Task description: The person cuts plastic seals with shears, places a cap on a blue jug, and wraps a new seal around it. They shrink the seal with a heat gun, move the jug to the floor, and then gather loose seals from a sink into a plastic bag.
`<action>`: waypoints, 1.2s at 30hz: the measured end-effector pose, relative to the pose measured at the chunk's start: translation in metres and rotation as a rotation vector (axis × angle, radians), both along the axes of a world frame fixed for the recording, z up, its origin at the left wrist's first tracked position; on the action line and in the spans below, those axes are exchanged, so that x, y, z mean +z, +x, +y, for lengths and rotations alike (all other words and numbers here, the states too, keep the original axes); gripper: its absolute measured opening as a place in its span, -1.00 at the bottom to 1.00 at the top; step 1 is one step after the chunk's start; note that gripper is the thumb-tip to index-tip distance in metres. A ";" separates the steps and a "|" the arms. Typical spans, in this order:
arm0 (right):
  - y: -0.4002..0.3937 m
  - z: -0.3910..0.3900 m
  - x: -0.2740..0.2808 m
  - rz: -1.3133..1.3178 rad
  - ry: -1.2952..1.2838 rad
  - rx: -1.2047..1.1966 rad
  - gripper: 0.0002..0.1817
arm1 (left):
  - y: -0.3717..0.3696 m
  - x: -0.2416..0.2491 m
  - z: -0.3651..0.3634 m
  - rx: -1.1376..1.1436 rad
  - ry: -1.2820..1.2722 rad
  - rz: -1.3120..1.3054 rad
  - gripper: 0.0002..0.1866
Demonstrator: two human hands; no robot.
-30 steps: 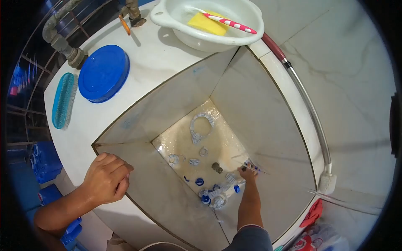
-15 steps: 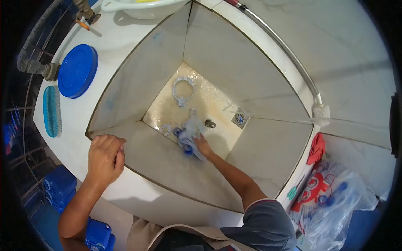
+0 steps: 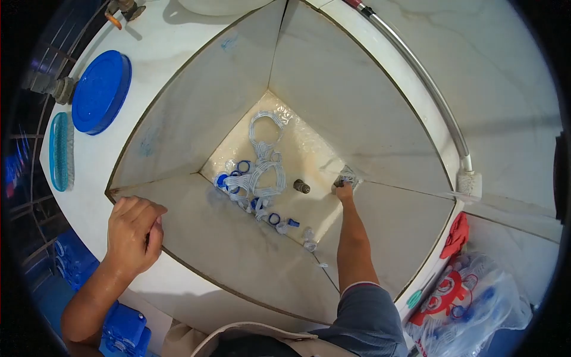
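Note:
Down in the deep tiled basin (image 3: pixel 309 149), my right hand (image 3: pixel 343 191) reaches to the metal drain cover (image 3: pixel 347 176) in the right corner; its fingertips are too small and hidden to make out. My left hand (image 3: pixel 135 231) rests at the basin's left rim, fingers curled in, with nothing seen in it. On the wet floor lie coiled white tubes (image 3: pixel 267 178), with blue rings (image 3: pixel 274 218), clear pieces and a blue cap (image 3: pixel 222 180) among them. A dark metal fitting (image 3: pixel 301 186) stands near the middle of the floor.
On the left ledge are a blue lid (image 3: pixel 102 92) and a teal brush (image 3: pixel 60 152). A metal pipe (image 3: pixel 416 62) runs along the right rim. A red cloth (image 3: pixel 455 235) and a clear plastic bag (image 3: pixel 476 303) are at right. Blue containers (image 3: pixel 126 327) stand below left.
My right hand has let go of the tubes and blue pieces and moved right to the drain. The pieces now lie spread over the basin floor. My left hand stays at the rim.

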State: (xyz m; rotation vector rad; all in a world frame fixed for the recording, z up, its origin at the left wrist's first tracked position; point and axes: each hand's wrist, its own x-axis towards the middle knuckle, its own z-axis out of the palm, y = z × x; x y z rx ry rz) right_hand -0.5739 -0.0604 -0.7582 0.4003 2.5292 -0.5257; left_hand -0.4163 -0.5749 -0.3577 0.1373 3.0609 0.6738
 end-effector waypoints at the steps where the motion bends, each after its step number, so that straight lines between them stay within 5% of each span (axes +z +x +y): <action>1: 0.006 0.005 -0.013 -0.002 0.000 -0.004 -0.56 | 0.000 0.000 0.000 -0.004 0.000 -0.002 -0.84; 3: 0.017 0.015 -0.050 0.330 0.196 0.090 -0.60 | -0.001 0.000 0.000 -0.008 -0.001 0.002 -0.84; 7: 0.029 -0.013 0.007 0.330 0.114 -0.093 -0.65 | -0.002 0.001 0.002 -0.017 -0.004 -0.001 -0.86; 10: 0.077 -0.017 0.011 -0.079 0.162 -0.051 -0.66 | -0.002 0.002 0.002 -0.031 0.013 0.014 -0.88; 12: 0.154 0.009 -0.040 -0.348 0.216 0.342 -0.66 | -0.001 0.001 0.002 -0.028 0.027 0.035 -0.89; 15: 0.214 -0.026 0.000 -0.444 0.052 0.375 -0.60 | 0.002 0.001 0.001 -0.037 0.027 0.027 -0.91; 17: 0.242 -0.045 -0.060 -0.480 0.072 0.135 -0.46 | 0.003 0.001 0.001 -0.024 0.025 0.030 -0.91; 19: 0.224 -0.143 -0.117 -0.101 0.216 -0.678 -0.27 | 0.004 0.000 0.000 -0.030 0.031 0.063 -0.91; 21: 0.152 -0.184 0.088 -0.505 -0.704 -0.529 -0.21 | 0.005 0.000 -0.003 -0.032 0.019 0.050 -0.91; 25: 0.147 -0.115 0.012 -0.173 -0.565 -0.130 -0.47 | 0.007 0.000 -0.001 -0.031 0.028 0.039 -0.92; 27: 0.156 -0.071 0.026 -0.419 -0.216 0.010 -0.58 | 0.008 -0.001 -0.001 -0.028 0.029 0.039 -0.92; 28: 0.152 -0.075 0.091 -0.588 0.069 0.445 -0.63 | 0.008 -0.001 -0.001 -0.020 0.030 0.033 -0.92; 29: 0.170 -0.062 0.091 -0.583 0.069 0.447 -0.63 | 0.008 -0.001 -0.001 -0.019 0.028 0.039 -0.92; 31: 0.214 -0.025 0.065 -0.794 0.186 0.983 -0.64 | 0.007 -0.001 -0.002 -0.036 0.039 0.065 -0.92; 36: 0.219 -0.018 0.092 -0.706 0.072 0.697 -0.71 | 0.008 0.002 0.000 -0.029 0.036 0.015 -0.91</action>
